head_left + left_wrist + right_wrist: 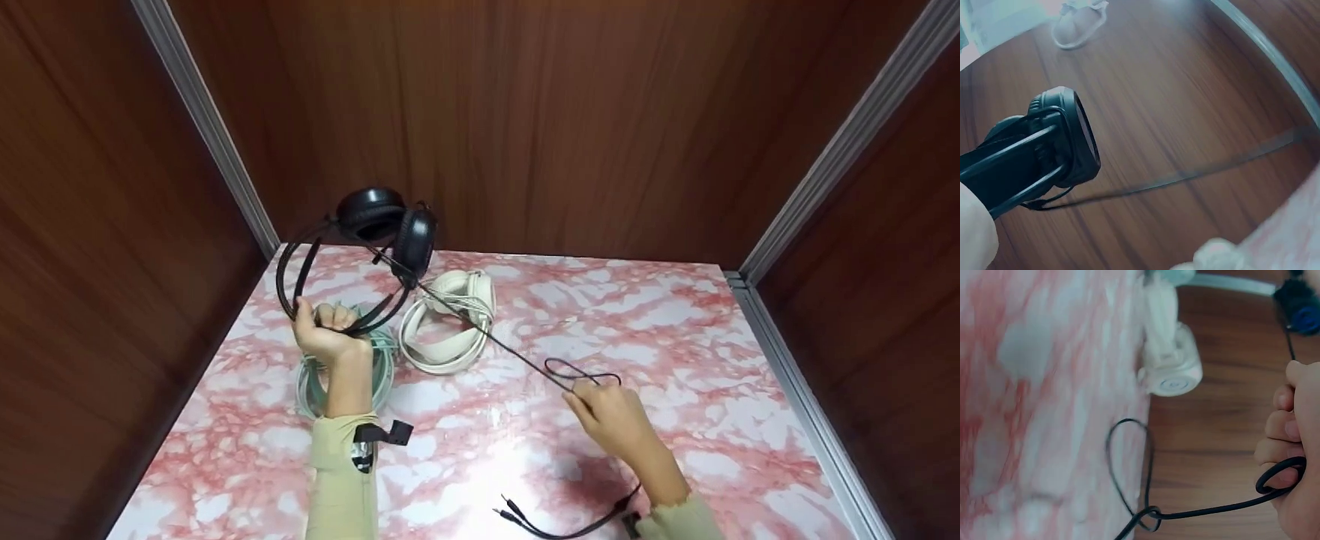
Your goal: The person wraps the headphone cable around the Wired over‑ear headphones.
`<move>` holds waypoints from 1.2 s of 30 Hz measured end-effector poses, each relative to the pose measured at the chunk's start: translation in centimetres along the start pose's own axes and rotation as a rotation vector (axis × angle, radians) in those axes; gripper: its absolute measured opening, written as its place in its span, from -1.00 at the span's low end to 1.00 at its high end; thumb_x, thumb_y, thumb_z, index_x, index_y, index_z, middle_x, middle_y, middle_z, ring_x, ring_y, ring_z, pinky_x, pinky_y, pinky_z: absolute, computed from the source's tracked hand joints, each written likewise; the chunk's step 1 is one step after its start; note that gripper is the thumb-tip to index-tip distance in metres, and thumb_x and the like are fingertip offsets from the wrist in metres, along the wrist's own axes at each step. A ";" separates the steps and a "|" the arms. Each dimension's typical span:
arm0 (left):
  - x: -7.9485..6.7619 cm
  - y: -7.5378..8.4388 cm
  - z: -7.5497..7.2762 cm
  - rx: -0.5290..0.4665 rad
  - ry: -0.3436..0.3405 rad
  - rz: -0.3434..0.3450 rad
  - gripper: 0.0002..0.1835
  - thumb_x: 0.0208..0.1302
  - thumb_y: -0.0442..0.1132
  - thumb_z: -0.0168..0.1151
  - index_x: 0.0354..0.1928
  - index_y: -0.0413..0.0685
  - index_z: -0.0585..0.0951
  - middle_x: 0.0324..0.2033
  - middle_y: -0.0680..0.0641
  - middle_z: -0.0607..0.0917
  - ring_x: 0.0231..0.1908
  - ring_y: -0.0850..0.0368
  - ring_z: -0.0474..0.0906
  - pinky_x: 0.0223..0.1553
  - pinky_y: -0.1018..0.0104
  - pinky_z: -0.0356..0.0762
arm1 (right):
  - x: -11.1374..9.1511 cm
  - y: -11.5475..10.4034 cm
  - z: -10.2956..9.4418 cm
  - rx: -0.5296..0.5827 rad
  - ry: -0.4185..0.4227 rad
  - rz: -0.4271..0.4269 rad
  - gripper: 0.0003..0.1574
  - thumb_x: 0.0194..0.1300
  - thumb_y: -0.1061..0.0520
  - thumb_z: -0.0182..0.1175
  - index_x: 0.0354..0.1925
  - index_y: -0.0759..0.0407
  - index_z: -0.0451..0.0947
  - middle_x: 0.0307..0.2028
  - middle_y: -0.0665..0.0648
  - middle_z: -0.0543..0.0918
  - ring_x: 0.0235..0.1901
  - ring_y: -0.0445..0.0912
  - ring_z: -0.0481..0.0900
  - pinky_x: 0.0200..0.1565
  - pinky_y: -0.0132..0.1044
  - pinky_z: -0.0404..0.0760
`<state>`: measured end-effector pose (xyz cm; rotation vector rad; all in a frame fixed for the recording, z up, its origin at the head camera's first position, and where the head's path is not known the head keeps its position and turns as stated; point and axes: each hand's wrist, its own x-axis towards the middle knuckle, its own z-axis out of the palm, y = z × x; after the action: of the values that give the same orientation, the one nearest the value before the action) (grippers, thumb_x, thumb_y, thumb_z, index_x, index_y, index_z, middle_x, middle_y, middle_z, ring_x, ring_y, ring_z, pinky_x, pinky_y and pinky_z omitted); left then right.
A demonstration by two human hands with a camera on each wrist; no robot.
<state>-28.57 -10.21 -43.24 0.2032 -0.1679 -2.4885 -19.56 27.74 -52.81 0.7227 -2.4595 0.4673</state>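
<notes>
My left hand (330, 334) grips the headband of a pair of black headphones (415, 241) and holds it up above the table. The two ear cups point up and away from the hand. From the headphones a thin black cable (502, 343) runs taut down to my right hand (611, 420), whose curled fingers hold it. Past that hand the cable makes a loose loop, plain in the right wrist view (1151, 472). Its split end with plugs (517, 516) hangs near the right forearm. In the left wrist view the black ear cup (1081, 140) shows beside the hand.
White headphones (442, 352) with a bundled cable lie on the pink-and-white marbled table (637, 315). Green headphones (384, 371) lie to their left, partly hidden by my left hand and wrist. Brown wood-grain panels (525, 135) with metal edge strips enclose the back and sides.
</notes>
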 end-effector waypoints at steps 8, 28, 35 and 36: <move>-0.7 -1.7 -2.2 0.540 -0.054 0.275 -0.88 0.31 -0.38 0.15 -0.36 -0.12 0.44 -0.71 0.06 0.29 -0.80 0.26 0.17 -0.81 0.46 0.18 | 1.4 -2.6 -5.6 -0.077 0.110 -0.136 -0.64 0.17 0.09 0.31 -0.60 -0.05 0.33 -0.71 -0.19 0.27 -0.73 -0.31 0.16 -0.72 -0.44 0.13; -3.0 -1.4 -0.3 1.458 -0.884 0.423 -0.74 0.04 -0.36 0.31 -0.16 -0.20 0.63 -0.38 -0.10 0.69 -0.34 0.00 0.60 -0.23 0.07 0.51 | 10.4 0.4 -12.3 -0.254 0.591 -0.239 -0.31 0.24 -0.39 0.15 -0.71 0.05 0.27 -0.77 -0.05 0.20 -0.82 -0.13 0.11 -0.76 -0.29 -0.05; -3.0 -1.1 0.4 1.309 -1.123 -0.061 -0.67 0.14 -0.48 0.14 -0.01 -0.23 0.58 -0.47 -0.05 0.55 -0.52 0.14 0.43 -0.46 0.29 0.46 | 14.2 3.2 -10.9 -0.213 0.618 -0.273 -0.23 0.16 -0.51 0.11 -0.74 0.06 0.31 -0.80 -0.04 0.27 -0.81 -0.12 0.21 -0.78 -0.24 0.06; -3.0 -1.2 0.4 1.256 -1.134 -0.169 -0.63 0.16 -0.48 0.10 0.05 -0.23 0.56 -0.48 -0.03 0.54 -0.60 0.18 0.36 -0.57 0.33 0.41 | 14.8 3.5 -10.8 -0.210 0.616 -0.283 -0.21 0.16 -0.52 0.08 -0.75 0.06 0.31 -0.80 -0.04 0.27 -0.81 -0.11 0.21 -0.78 -0.24 0.07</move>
<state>-26.94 -7.43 -42.70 -0.7348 -2.1694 -1.9647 -27.99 29.58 -36.26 0.6975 -1.7672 0.2637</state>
